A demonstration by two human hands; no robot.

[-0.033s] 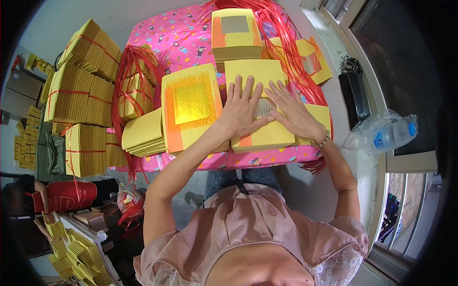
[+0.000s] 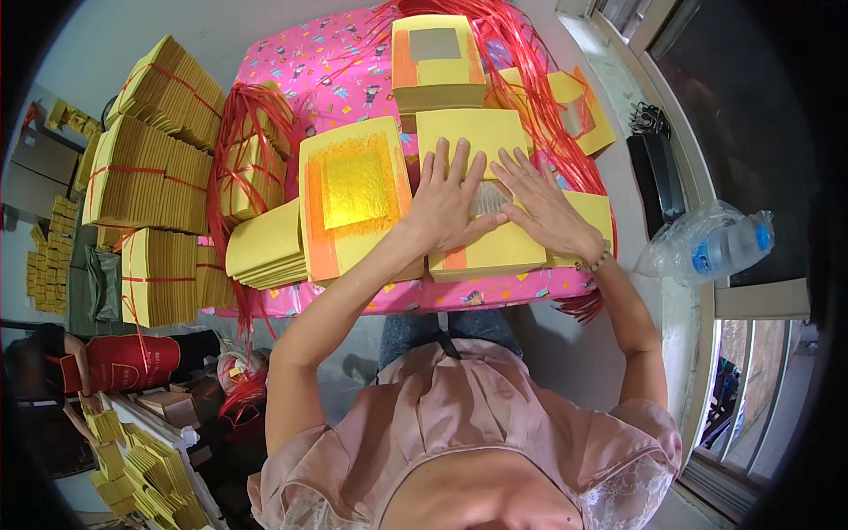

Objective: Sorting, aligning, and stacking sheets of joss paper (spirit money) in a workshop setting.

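Observation:
My left hand (image 2: 448, 201) and my right hand (image 2: 546, 206) lie flat side by side, fingers spread, thumbs almost meeting. They press on yellow joss paper (image 2: 496, 256) with a silver foil patch, partly covered by my palms. My fingertips reach onto a plain yellow sheet (image 2: 470, 125) just beyond it. Left of my left hand is a stack of joss paper with a gold foil square (image 2: 358, 190) ringed in orange. Under my right wrist, more yellow paper (image 2: 587, 221) sticks out. Neither hand grips anything.
A pink patterned cloth (image 2: 340, 75) covers the table. Beyond my hands stands a yellow stack with a grey patch (image 2: 433, 75). Red strips (image 2: 539, 97) trail along the right. Tied yellow bundles (image 2: 146, 181) rise at left. A plastic bottle (image 2: 729, 252) lies by the window; another person (image 2: 75, 358) is lower left.

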